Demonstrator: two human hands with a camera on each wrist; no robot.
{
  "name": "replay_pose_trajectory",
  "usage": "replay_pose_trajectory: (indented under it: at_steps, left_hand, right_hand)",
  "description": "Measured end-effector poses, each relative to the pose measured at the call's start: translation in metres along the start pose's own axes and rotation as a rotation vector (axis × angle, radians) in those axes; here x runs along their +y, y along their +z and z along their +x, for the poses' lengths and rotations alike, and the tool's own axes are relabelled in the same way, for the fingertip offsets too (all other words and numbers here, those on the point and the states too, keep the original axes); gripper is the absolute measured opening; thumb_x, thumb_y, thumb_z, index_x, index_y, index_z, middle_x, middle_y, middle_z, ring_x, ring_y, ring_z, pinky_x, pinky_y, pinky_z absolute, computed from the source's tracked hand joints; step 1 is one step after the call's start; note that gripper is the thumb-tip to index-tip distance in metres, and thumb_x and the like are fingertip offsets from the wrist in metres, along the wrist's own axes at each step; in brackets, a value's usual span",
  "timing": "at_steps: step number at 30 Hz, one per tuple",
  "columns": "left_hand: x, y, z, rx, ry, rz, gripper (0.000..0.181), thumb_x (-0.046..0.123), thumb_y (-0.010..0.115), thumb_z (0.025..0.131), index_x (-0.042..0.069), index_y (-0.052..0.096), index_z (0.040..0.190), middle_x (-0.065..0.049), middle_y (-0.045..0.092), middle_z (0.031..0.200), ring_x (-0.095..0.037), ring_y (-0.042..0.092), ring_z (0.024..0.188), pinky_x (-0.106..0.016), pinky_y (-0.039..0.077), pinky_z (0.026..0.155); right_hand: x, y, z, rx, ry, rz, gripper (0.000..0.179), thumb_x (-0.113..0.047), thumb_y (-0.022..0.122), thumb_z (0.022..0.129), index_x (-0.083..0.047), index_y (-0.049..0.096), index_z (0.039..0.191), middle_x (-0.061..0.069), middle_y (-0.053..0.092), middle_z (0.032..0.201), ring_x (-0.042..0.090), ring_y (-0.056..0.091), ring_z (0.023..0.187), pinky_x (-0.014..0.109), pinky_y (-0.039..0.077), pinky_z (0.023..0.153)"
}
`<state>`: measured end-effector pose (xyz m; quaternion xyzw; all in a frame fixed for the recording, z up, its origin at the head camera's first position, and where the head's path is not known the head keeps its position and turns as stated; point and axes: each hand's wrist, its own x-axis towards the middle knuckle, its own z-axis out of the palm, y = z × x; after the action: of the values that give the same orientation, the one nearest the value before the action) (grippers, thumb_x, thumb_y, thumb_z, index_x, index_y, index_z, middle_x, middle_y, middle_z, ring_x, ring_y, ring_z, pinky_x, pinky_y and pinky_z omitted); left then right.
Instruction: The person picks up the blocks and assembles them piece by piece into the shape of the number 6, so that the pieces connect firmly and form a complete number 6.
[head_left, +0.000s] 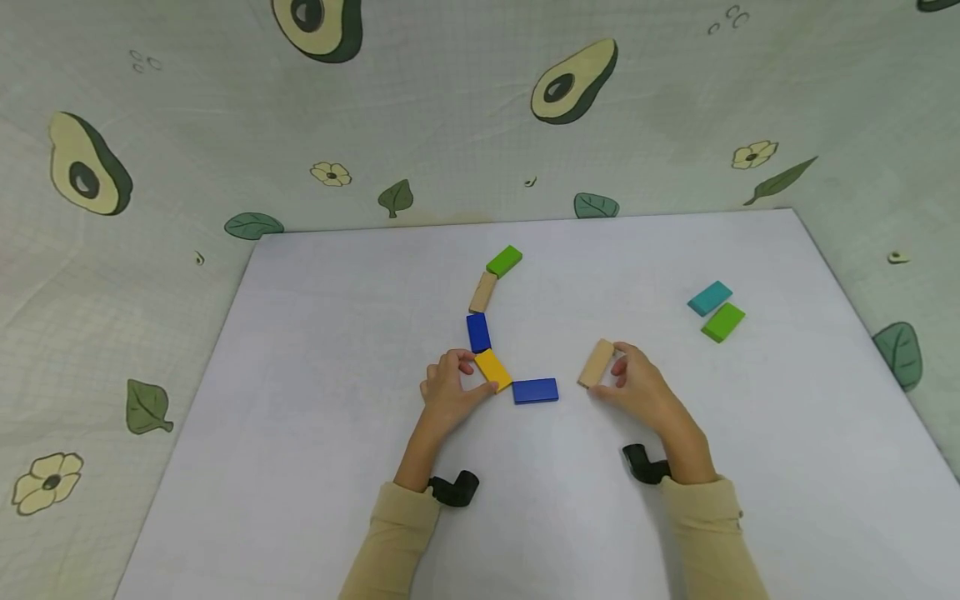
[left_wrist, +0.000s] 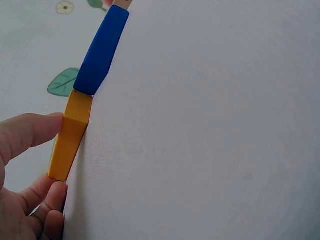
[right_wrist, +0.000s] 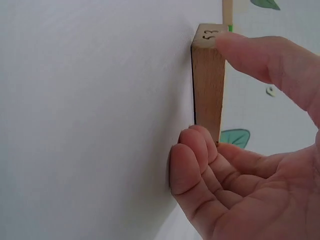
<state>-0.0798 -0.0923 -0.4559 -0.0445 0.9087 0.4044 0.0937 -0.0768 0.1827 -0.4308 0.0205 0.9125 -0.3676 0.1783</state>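
My left hand [head_left: 447, 390] pinches a yellow block [head_left: 493, 371] between thumb and fingers. In the left wrist view, one end of the yellow block [left_wrist: 71, 135] meets a blue block [left_wrist: 102, 50]. My right hand [head_left: 637, 385] grips a plain wooden block [head_left: 597, 363] by its two ends. The right wrist view shows carved marks on the end of this wooden block [right_wrist: 209, 75], under the thumb. Between the hands lies a second blue block [head_left: 536, 391], its left end at the yellow one's lower corner.
Beyond the yellow block, a curved row runs away through a blue block [head_left: 478, 332], a wooden block [head_left: 483, 292] and a green block [head_left: 504, 261]. A teal block [head_left: 710, 297] and another green block [head_left: 723, 322] lie at the right of the white table [head_left: 315, 417].
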Motion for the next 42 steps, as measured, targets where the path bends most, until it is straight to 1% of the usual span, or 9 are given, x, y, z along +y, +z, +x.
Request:
replay_pose_trajectory:
  at_steps: [3, 7, 10, 13, 19, 22, 30, 42]
  left_hand:
    - [-0.001, 0.0, 0.0, 0.004, 0.01, 0.003, 0.051, 0.031, 0.073, 0.078, 0.013, 0.046, 0.116, -0.005, 0.05, 0.097, -0.022, 0.038, 0.092, -0.039, 0.022, 0.077]
    - [-0.002, 0.0, 0.0, 0.007, 0.012, 0.002, 0.051, 0.032, 0.073, 0.078, 0.013, 0.046, 0.116, -0.005, 0.05, 0.097, -0.023, 0.038, 0.093, -0.038, 0.022, 0.076]
    - [-0.002, 0.001, 0.0, 0.003, 0.01, 0.005, 0.051, 0.032, 0.073, 0.078, 0.013, 0.046, 0.116, -0.005, 0.05, 0.098, -0.022, 0.038, 0.093, -0.038, 0.022, 0.076]
    - [-0.002, 0.001, 0.0, 0.002, 0.01, 0.002, 0.051, 0.032, 0.073, 0.078, 0.013, 0.046, 0.117, -0.005, 0.05, 0.097, -0.022, 0.038, 0.092, -0.038, 0.022, 0.076]
    - [-0.002, 0.001, 0.0, 0.006, 0.006, 0.001, 0.051, 0.031, 0.073, 0.078, 0.013, 0.046, 0.117, -0.004, 0.05, 0.097, -0.022, 0.038, 0.091, -0.038, 0.022, 0.076]
    - [-0.001, 0.001, 0.0, 0.007, 0.004, -0.001, 0.051, 0.031, 0.073, 0.078, 0.013, 0.046, 0.116, -0.005, 0.05, 0.097, -0.023, 0.038, 0.092, -0.039, 0.022, 0.077]
    - [0.0, 0.001, -0.001, 0.007, 0.002, 0.001, 0.051, 0.03, 0.073, 0.078, 0.012, 0.046, 0.116, -0.005, 0.05, 0.097, -0.023, 0.038, 0.092, -0.039, 0.022, 0.077]
    - [0.002, 0.0, -0.001, 0.01, 0.001, -0.008, 0.05, 0.03, 0.073, 0.078, 0.012, 0.046, 0.116, -0.005, 0.05, 0.097, -0.023, 0.038, 0.092, -0.039, 0.022, 0.077]
  right_hand:
    - [0.0, 0.0, 0.0, -0.014, -0.032, 0.003, 0.077, -0.018, 0.068, 0.083, 0.012, 0.023, 0.138, 0.019, 0.049, 0.105, 0.025, 0.046, 0.086, 0.031, 0.039, 0.07]
    - [-0.001, 0.001, 0.0, -0.005, -0.078, 0.013, 0.079, -0.02, 0.07, 0.082, 0.013, 0.025, 0.137, 0.02, 0.05, 0.105, 0.026, 0.048, 0.087, 0.034, 0.041, 0.073]
    - [-0.001, 0.003, 0.001, 0.003, -0.096, 0.025, 0.079, -0.023, 0.07, 0.082, 0.013, 0.026, 0.136, 0.02, 0.051, 0.104, 0.026, 0.048, 0.087, 0.034, 0.041, 0.073]
    - [-0.003, 0.005, 0.002, 0.006, -0.106, 0.034, 0.076, -0.022, 0.07, 0.083, 0.014, 0.027, 0.135, 0.019, 0.051, 0.101, 0.024, 0.048, 0.084, 0.032, 0.04, 0.07]
    - [-0.009, 0.009, 0.007, 0.012, -0.102, 0.043, 0.063, -0.015, 0.065, 0.086, 0.013, 0.033, 0.133, 0.017, 0.051, 0.097, 0.023, 0.048, 0.082, 0.03, 0.039, 0.069]
    - [-0.012, 0.011, 0.01, 0.011, -0.094, 0.051, 0.06, -0.014, 0.064, 0.086, 0.012, 0.035, 0.131, 0.016, 0.051, 0.095, 0.023, 0.049, 0.081, 0.03, 0.039, 0.07]
    - [-0.015, 0.016, 0.013, 0.013, -0.069, 0.044, 0.062, -0.019, 0.065, 0.086, 0.011, 0.035, 0.131, 0.015, 0.05, 0.093, 0.022, 0.047, 0.078, 0.03, 0.038, 0.067]
    - [-0.018, 0.018, 0.014, 0.013, -0.051, 0.034, 0.062, -0.021, 0.065, 0.086, 0.009, 0.036, 0.131, 0.015, 0.049, 0.094, 0.023, 0.046, 0.08, 0.031, 0.038, 0.068]
